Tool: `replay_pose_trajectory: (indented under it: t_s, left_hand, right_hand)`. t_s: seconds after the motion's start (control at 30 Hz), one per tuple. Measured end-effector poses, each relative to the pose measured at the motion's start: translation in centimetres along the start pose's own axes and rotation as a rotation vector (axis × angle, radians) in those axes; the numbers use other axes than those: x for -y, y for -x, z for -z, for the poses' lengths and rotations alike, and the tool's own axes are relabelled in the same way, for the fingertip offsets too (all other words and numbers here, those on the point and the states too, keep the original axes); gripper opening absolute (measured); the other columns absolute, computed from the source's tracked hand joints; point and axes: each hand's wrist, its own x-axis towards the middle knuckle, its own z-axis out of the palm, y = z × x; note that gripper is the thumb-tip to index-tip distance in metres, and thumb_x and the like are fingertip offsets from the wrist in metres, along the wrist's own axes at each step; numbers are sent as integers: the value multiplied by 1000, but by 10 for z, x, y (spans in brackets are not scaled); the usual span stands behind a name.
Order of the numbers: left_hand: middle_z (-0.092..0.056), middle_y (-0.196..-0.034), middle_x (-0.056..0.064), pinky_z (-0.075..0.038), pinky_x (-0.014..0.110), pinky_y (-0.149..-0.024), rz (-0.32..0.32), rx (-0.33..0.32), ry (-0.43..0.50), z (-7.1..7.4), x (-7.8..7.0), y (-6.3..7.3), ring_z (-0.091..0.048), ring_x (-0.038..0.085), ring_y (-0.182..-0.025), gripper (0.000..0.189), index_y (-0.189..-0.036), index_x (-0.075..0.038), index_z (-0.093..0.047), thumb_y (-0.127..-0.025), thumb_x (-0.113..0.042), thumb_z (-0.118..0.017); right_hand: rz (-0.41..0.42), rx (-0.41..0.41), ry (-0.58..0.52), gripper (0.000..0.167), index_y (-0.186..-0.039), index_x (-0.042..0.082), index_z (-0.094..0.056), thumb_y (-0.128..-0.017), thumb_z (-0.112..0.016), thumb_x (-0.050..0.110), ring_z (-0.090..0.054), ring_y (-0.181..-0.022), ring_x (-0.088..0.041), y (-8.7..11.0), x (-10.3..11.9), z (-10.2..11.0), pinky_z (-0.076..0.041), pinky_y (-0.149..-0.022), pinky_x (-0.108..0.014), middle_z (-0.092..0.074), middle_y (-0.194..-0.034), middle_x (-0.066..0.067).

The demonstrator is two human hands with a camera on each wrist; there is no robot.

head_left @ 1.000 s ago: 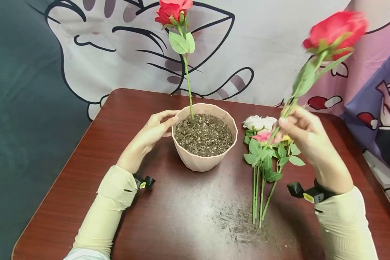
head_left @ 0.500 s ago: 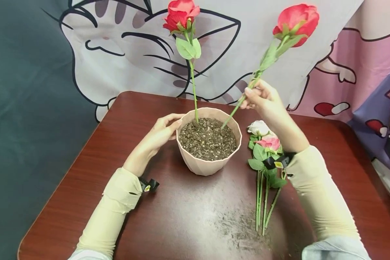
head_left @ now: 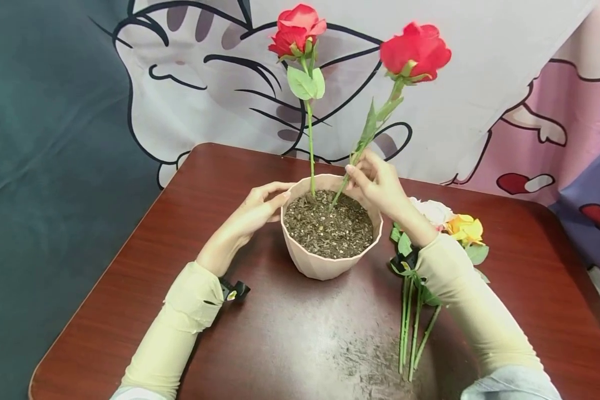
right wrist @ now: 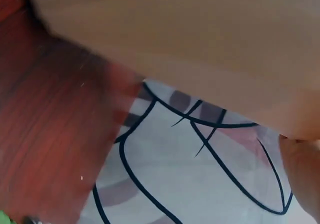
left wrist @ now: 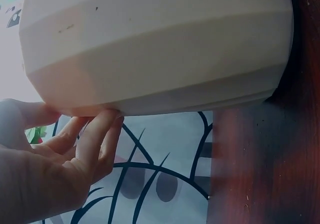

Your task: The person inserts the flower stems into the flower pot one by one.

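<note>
A pale pink faceted flower pot (head_left: 325,264) full of dark soil (head_left: 330,228) stands on the table, with one red rose (head_left: 298,33) upright at its back left. My left hand (head_left: 252,214) rests against the pot's left side; in the left wrist view its fingertips (left wrist: 112,115) touch the outer wall, thumb near the rim. My right hand (head_left: 380,180) is over the back right rim, pinching a second red rose (head_left: 415,53) by its stem. That stem leans right, its lower end at the soil. In the right wrist view the pot wall (right wrist: 200,39) hides most of the hand.
Right of the pot lie more artificial roses, among them a white one (head_left: 432,211) and a yellow one (head_left: 465,228), partly under my right forearm. Their green stems (head_left: 410,328) point toward me. Soil crumbs (head_left: 360,361) are scattered nearby. A cat-print cloth (head_left: 180,105) hangs behind the table (head_left: 145,266).
My right hand has carried the second red rose left and down, from above the loose roses to the pot, bringing its stem end to the soil. My left hand has stayed on the pot.
</note>
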Motion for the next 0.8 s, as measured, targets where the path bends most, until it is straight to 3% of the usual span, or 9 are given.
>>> replay_pose_trajectory:
  t_s: [0.1,0.23,0.53,0.8]
  left_hand:
    - [-48,-128,13,-47,41,-91,3,3,-1,0,2,-1,-51,21,-109,35,-133,-8,-50,-99,-15,-46]
    - [-48,-126,12,-46,43,-92,9,-2,-5,1,3,-3,-50,21,-110,35,-133,-8,-50,-99,-15,-46]
    - [-47,-130,12,-48,41,-90,23,-10,-16,2,1,-3,-50,21,-111,35,-133,-7,-50,-99,-15,-46]
    - [-45,-134,11,-48,41,-92,7,-3,16,1,2,-4,-51,23,-115,35,-133,-6,-49,-99,-13,-45]
  right_hand:
    - [151,28,131,7,-88,-1,-52,-91,-58,2,-58,-53,-17,5,3,-5,-39,-47,-18,-63,-63,-6]
    - [264,105,193,8,-87,4,-53,-89,-60,3,-54,-51,-12,2,-4,-7,-36,-46,-18,-61,-60,3]
    - [304,234,221,12,-85,7,-51,-89,-62,6,-60,-56,-8,-6,-10,-12,-39,-47,-19,-63,-60,6]
    - [318,235,252,14,-83,7,-51,-88,-64,6,-59,-53,-9,-7,-10,-14,-40,-46,-18,-63,-58,5]
